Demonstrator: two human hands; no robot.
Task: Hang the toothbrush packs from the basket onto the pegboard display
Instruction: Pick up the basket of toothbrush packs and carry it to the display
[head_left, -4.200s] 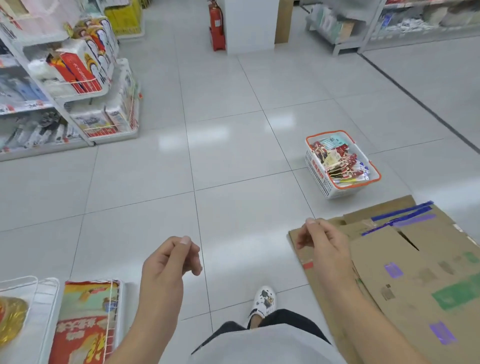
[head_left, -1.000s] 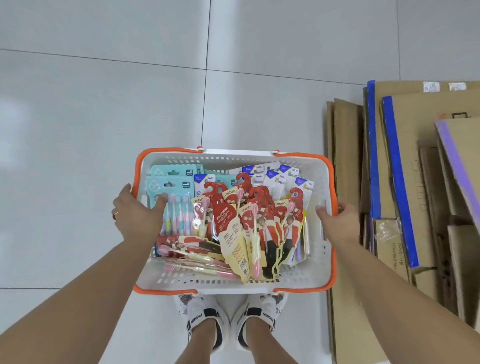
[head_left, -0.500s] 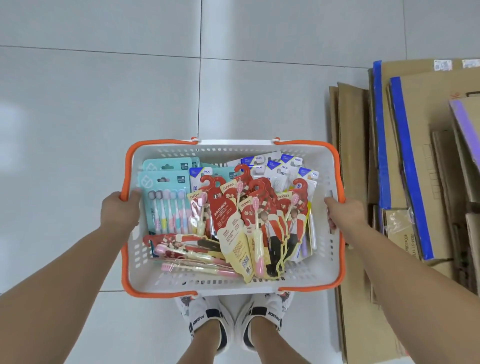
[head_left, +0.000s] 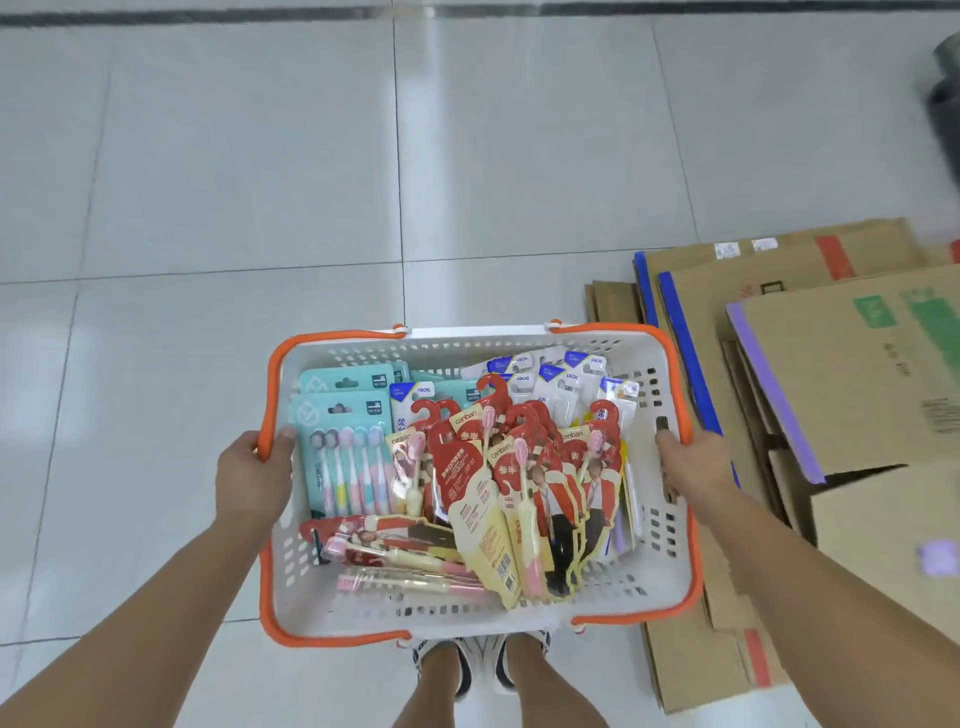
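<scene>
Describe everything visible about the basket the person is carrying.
The basket is white perforated plastic, rectangular, with an orange rim and orange handles folded down along its edges. It is held level above the tiled floor, over the person's shoes. The left hand has a grip on its left rim and the right hand on its right rim. Inside lie toothbrush packs: teal multi-brush cards at left, white-and-blue ones at the far side, red hook-topped ones heaped in the middle.

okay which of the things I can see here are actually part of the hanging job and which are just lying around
Part of the job:
- basket, held at its sides by left hand and right hand
- red toothbrush packs
- teal toothbrush packs
- white-and-blue toothbrush packs

Just lying about:
- flattened cardboard boxes on the floor, to the right
</scene>
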